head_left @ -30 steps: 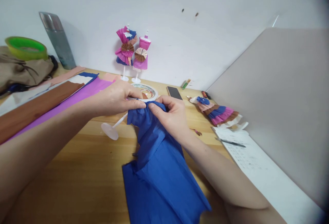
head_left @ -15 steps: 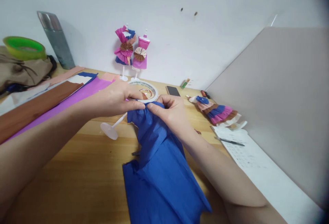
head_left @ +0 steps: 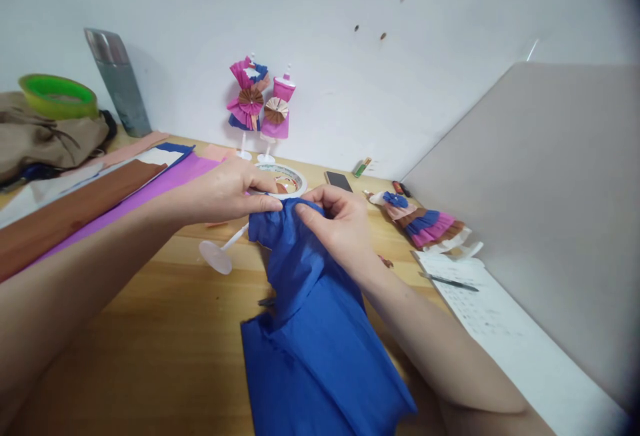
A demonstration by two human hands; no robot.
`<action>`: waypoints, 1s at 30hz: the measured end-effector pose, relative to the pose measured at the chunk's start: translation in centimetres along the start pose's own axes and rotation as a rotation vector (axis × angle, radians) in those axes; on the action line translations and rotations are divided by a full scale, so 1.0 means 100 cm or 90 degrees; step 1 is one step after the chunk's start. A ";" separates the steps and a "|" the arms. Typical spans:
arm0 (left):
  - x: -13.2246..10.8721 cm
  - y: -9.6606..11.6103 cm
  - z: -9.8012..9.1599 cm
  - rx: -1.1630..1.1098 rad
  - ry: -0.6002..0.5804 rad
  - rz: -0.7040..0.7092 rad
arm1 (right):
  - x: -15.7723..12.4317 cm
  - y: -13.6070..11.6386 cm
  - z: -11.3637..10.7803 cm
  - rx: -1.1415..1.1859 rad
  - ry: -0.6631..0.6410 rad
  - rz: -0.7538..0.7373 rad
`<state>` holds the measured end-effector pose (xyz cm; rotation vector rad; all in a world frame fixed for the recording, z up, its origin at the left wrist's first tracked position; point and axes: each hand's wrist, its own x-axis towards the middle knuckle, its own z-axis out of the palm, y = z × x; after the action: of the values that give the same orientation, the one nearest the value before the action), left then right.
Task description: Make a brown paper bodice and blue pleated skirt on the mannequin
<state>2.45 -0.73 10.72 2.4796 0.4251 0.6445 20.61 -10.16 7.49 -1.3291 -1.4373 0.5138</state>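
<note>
A long sheet of blue crepe paper (head_left: 320, 329) hangs from my fingers toward the near edge of the view, gathered and creased at its top. My left hand (head_left: 233, 189) pinches the gathered edge between thumb and fingers. Close beside it, my right hand (head_left: 340, 219) pinches the same edge, its fingers curled behind the paper. A white doll stand (head_left: 217, 256) pokes out to the left from beneath the blue paper; its upper part is hidden. Just beyond my hands lies a roll of tape (head_left: 295, 179), partly covered by my left fingers.
Two small dress forms (head_left: 250, 99) stand against the wall. Strips of brown crepe paper (head_left: 85, 213) and other colours lie left, near a bottle (head_left: 120, 86) and green tape (head_left: 57, 96). Rightward are a phone (head_left: 339, 181), a layered paper dress (head_left: 425, 223), and a pen (head_left: 453, 283) on paper.
My right thumb has shifted slightly right along the gathered edge, away from my left thumb. Both hands keep hold of the blue paper. The camera view has tilted slightly.
</note>
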 end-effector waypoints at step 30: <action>0.001 0.000 0.005 -0.011 0.004 0.036 | 0.000 0.005 0.000 -0.040 0.026 -0.095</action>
<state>2.78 -0.88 10.34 2.4815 0.3513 0.6755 20.82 -9.98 7.04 -1.2632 -1.5152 0.3444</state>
